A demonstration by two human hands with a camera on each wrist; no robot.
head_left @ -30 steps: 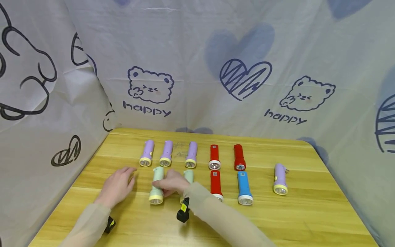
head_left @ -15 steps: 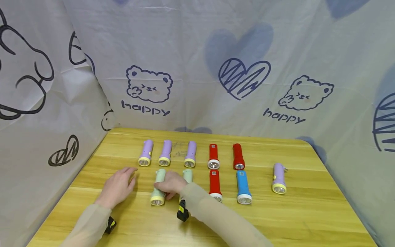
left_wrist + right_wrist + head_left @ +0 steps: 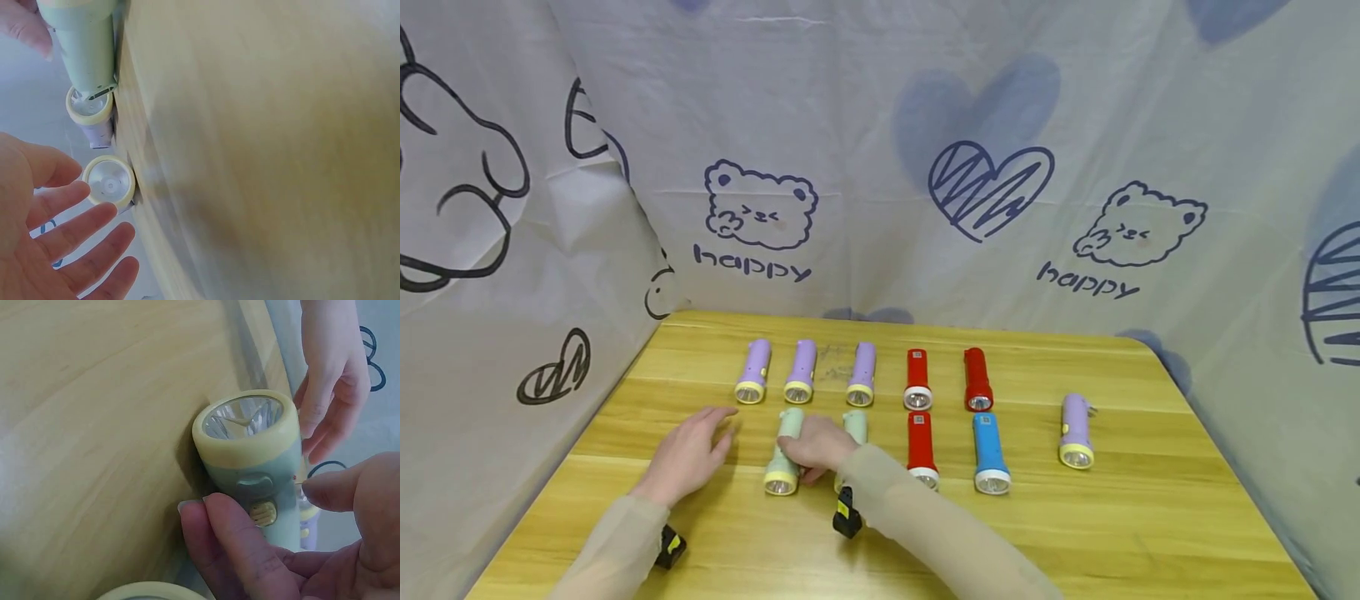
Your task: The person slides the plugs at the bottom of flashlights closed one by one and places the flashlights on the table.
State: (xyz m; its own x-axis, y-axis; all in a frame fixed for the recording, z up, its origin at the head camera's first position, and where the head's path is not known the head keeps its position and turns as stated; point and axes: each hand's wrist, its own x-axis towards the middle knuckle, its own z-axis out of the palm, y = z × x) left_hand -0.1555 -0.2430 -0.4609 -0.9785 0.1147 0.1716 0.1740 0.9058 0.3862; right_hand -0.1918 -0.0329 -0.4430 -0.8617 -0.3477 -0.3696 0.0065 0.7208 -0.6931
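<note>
My right hand (image 3: 818, 446) pinches a pale green flashlight (image 3: 781, 471) with a cream rim, thumb on one side and fingers on the other. In the right wrist view, the fingers lie beside the switch of this flashlight (image 3: 250, 456), whose lens faces me. A second pale green flashlight (image 3: 855, 427) lies just right, partly hidden by the right hand and sleeve. My left hand (image 3: 688, 454) hovers left of the pinched flashlight, holding nothing; in the left wrist view its fingers (image 3: 81, 240) are spread and relaxed.
Behind the hands stretches a row of three purple flashlights (image 3: 801, 372) and two red ones (image 3: 917, 379). Another red flashlight (image 3: 921, 446) and a blue flashlight (image 3: 991, 454) lie right of the right sleeve. One purple flashlight (image 3: 1077, 431) sits apart, far right on the wooden table (image 3: 1112, 533).
The pinched green flashlight has shifted slightly right with my right hand and now lies a little slanted. My left hand has stayed in place.
</note>
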